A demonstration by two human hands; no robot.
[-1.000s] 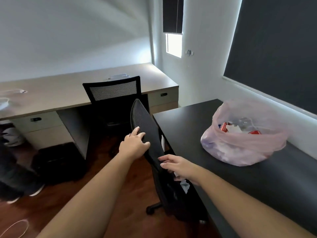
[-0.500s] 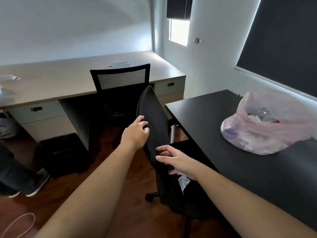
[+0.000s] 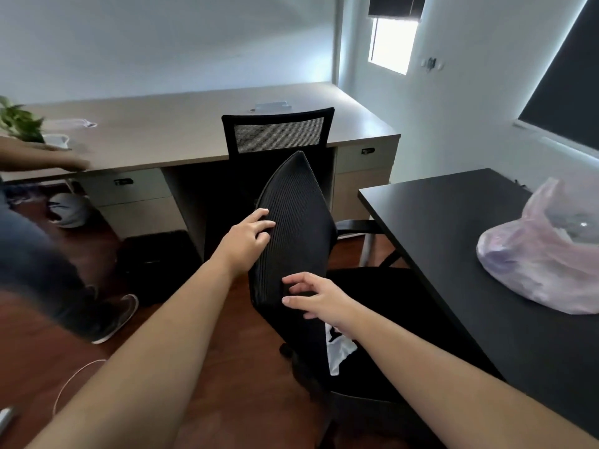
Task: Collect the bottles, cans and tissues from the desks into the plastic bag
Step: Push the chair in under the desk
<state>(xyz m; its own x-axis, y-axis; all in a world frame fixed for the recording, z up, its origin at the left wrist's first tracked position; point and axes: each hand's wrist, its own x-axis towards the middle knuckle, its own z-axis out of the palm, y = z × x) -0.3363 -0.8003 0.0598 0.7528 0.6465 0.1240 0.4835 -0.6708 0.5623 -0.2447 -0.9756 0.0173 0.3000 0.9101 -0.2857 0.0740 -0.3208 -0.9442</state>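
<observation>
A white-walled office with a wooden floor holds a long beige desk (image 3: 194,131) along the far wall and a black desk (image 3: 453,222) at the right, as a person works between them on a litter round-up. At the beige desk's left end, near its front edge, crumpled white tissues (image 3: 60,140) lie beside a potted plant (image 3: 19,124), and a second person's arm (image 3: 42,160) reaches along that edge. In the middle, the left hand (image 3: 246,241) rests with fingers loosely spread on the side of a black mesh chair back (image 3: 291,241), while the right hand (image 3: 317,298), fingers curled and lightly parted, touches the same back lower down; neither holds any litter. A white scrap, possibly a tissue, shows on the chair seat (image 3: 372,296) beneath the right wrist. The pink plastic bag (image 3: 544,260), bulging and open at the top, sits toward the black desk's far right edge, well apart from both hands. The risks, by this reading: the chair, on casters, could roll or swivel away under an uneven push, the scrap on the seat could slide to the floor, and the two people could collide at the beige desk. Compared with half a second ago, the chair back has turned further from the black desk, the camera has swung left, and the second person's arm has newly entered.
</observation>
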